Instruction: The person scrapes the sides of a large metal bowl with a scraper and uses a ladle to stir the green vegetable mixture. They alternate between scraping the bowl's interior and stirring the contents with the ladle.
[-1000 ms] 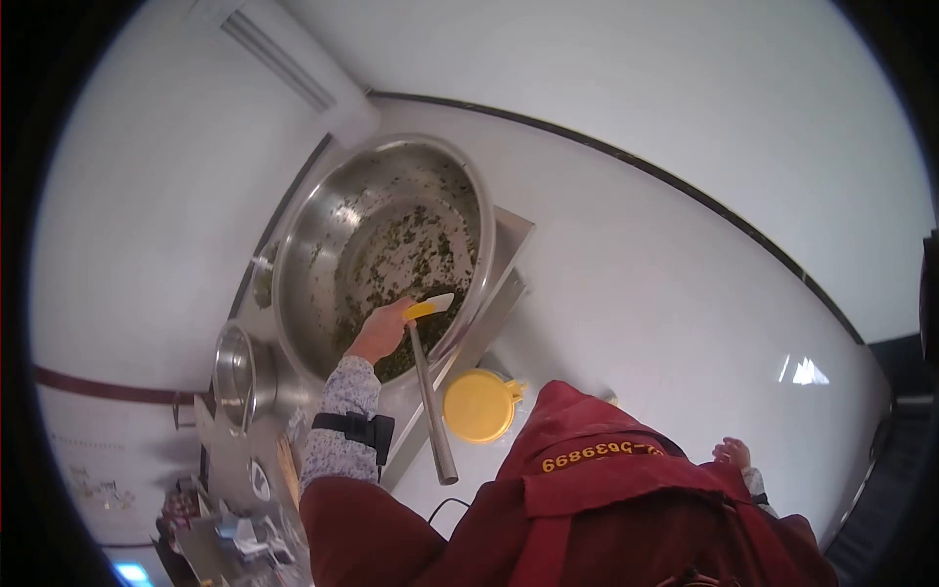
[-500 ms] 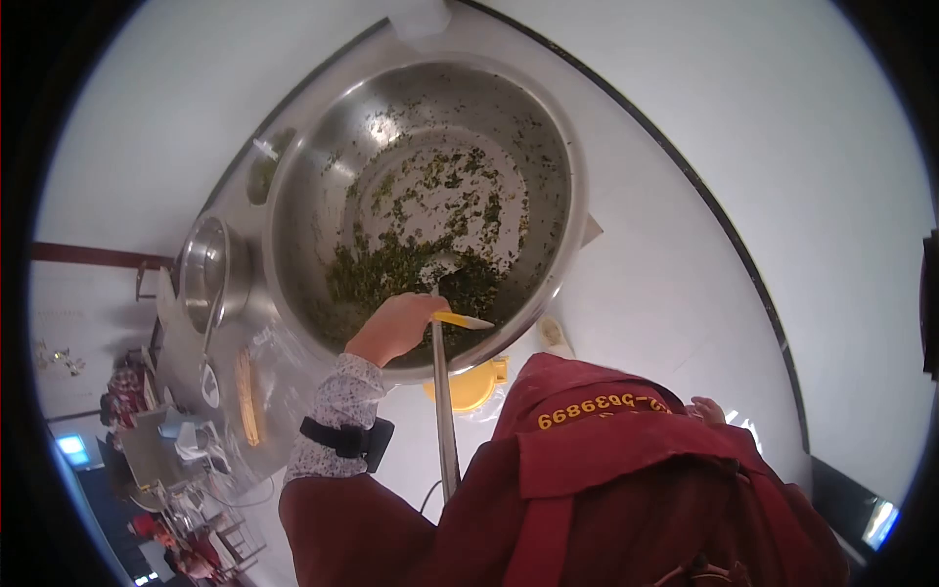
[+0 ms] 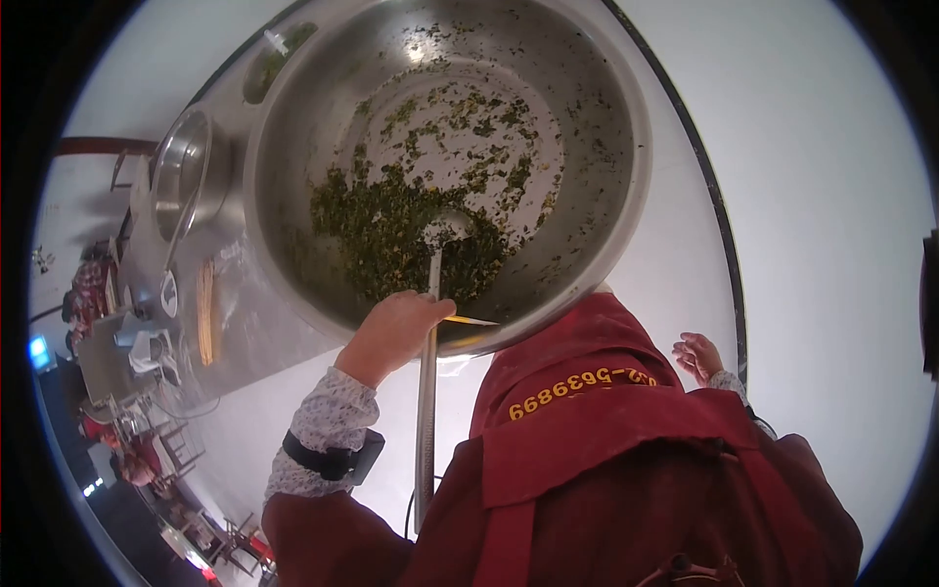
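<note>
1. Inside the wide round steel basin [image 3: 626, 127], the bowl of your long-handled steel ladle [image 3: 427, 421] lies among the chopped dark-green leaves [image 3: 377, 230]; the handle passes over the near rim towards you.

2. Your left hand [image 3: 396, 333] has its fingers clenched around this handle, and a slim yellow tool with a pale flat tip [image 3: 472, 320] sticks out from the same grip. I think it is better to press both firmly, because the tool may slip down into the leaves.

3. Please move the ladle from the elbow, with the wrist firm, so that its bowl stays level and follows the basin floor gently.

4. Your right hand [image 3: 696, 357] is released, fingers half curled, beside the dark-red apron [image 3: 587, 460]. It could steady the rim, if the basin slides.
</note>
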### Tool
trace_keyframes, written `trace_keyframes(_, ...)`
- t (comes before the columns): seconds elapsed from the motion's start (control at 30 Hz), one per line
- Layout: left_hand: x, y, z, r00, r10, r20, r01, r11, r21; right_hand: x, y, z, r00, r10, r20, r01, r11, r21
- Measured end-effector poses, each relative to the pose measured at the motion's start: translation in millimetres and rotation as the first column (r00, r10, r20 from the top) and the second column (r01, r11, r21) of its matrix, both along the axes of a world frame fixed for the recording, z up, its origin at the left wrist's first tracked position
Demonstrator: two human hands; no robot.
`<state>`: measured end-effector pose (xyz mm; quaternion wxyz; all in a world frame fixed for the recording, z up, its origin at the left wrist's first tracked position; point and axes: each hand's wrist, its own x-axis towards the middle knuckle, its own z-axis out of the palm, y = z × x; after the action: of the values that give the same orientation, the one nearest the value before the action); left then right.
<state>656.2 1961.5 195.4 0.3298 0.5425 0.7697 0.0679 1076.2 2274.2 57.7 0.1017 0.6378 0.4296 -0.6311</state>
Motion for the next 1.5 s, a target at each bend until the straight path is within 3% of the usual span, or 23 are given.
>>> trace_keyframes(0.2, 11.5, 14.4, -21.1, 0.997, 0.083, -0.007, -0.083, 0.997, 0.007, -13.8, 42.2, -19.4, 0.997, 0.081, 0.008, -0.079, 0.992, -0.097)
trace_keyframes(0.33, 23.1, 53.8, -59.9, 0.990, 0.140, 0.017, -0.139, 0.988, -0.071, -30.9, 71.4, -22.9, 0.994, 0.110, 0.022, -0.107, 0.989, -0.105)
trace_keyframes(0.43, 20.5, 82.3, -94.3, 0.987, 0.143, -0.073, -0.153, 0.975, -0.160, -39.5, 96.9, -21.1, 0.989, 0.141, 0.039, -0.135, 0.983, -0.125)
trace_keyframes(0.5, 13.7, 92.3, -106.3, 0.968, 0.238, -0.079, -0.245, 0.965, -0.089, -46.8, 117.5, -21.1, 0.990, 0.142, 0.024, -0.138, 0.984, -0.115)
trace_keyframes(0.6, -6.0, 83.2, -78.8, 0.963, 0.267, -0.043, -0.269, 0.962, -0.036, -52.0, 145.5, -20.3, 0.991, 0.134, 0.027, -0.131, 0.987, -0.089)
trace_keyframes(0.67, -10.7, 67.8, -52.4, 0.938, 0.306, 0.161, -0.289, 0.950, -0.120, -53.6, 161.1, -25.1, 0.988, 0.145, 0.047, -0.140, 0.985, -0.096)
trace_keyframes(0.77, 1.9, 60.3, -21.4, 0.924, 0.279, 0.263, -0.207, 0.940, -0.272, -58.6, 176.9, -30.0, 0.986, 0.164, 0.008, -0.162, 0.980, -0.113)
trace_keyframes(0.87, 27.2, 81.1, -37.9, 0.976, 0.166, 0.141, -0.139, 0.973, -0.185, -74.2, 182.3, -26.1, 0.987, 0.161, -0.001, -0.160, 0.976, -0.145)
trace_keyframes(0.93, 36.1, 124.0, -61.3, 0.961, 0.269, 0.064, -0.255, 0.953, -0.163, -78.3, 189.9, -30.1, 0.986, 0.168, -0.005, -0.166, 0.974, -0.154)
trace_keyframes(1.0, 38.5, 146.2, -116.4, 0.920, 0.391, -0.022, -0.391, 0.920, 0.016, -82.4, 191.5, -29.1, 0.986, 0.166, -0.008, -0.165, 0.972, -0.165)
trace_keyframes(1.03, 30.5, 149.5, -118.9, 0.921, 0.389, -0.018, -0.389, 0.921, 0.020, -88.8, 193.5, -23.5, 0.982, 0.191, 0.001, -0.189, 0.974, -0.128)
trace_keyframes(1.1, 16.6, 146.8, -116.4, 0.918, 0.396, -0.005, -0.396, 0.918, 0.022, -93.1, 199.8, -11.6, 0.981, 0.193, -0.022, -0.195, 0.977, -0.092)
trace_keyframes(1.17, 6.8, 116.4, -92.9, 0.952, 0.302, 0.050, -0.302, 0.953, -0.007, -89.2, 208.3, -13.0, 0.981, 0.193, 0.001, -0.192, 0.978, -0.083)
trace_keyframes(1.27, 6.7, 89.0, -47.6, 0.922, 0.334, 0.197, -0.311, 0.940, -0.139, -84.2, 210.2, -24.2, 0.982, 0.185, 0.023, -0.182, 0.979, -0.095)
trace_keyframes(1.33, 14.6, 81.9, -37.3, 0.912, 0.278, 0.302, -0.208, 0.947, -0.244, -86.4, 207.8, -27.1, 0.985, 0.164, 0.048, -0.157, 0.979, -0.127)
trace_keyframes(1.43, 32.7, 117.1, -70.6, 0.890, 0.295, 0.349, -0.290, 0.955, -0.068, -93.1, 202.5, -24.4, 0.981, 0.196, 0.010, -0.192, 0.970, -0.149)
trace_keyframes(1.5, 34.7, 159.6, -106.7, 0.881, 0.336, 0.332, -0.416, 0.886, 0.206, -94.3, 203.7, -23.0, 0.977, 0.212, 0.019, -0.208, 0.968, -0.144)
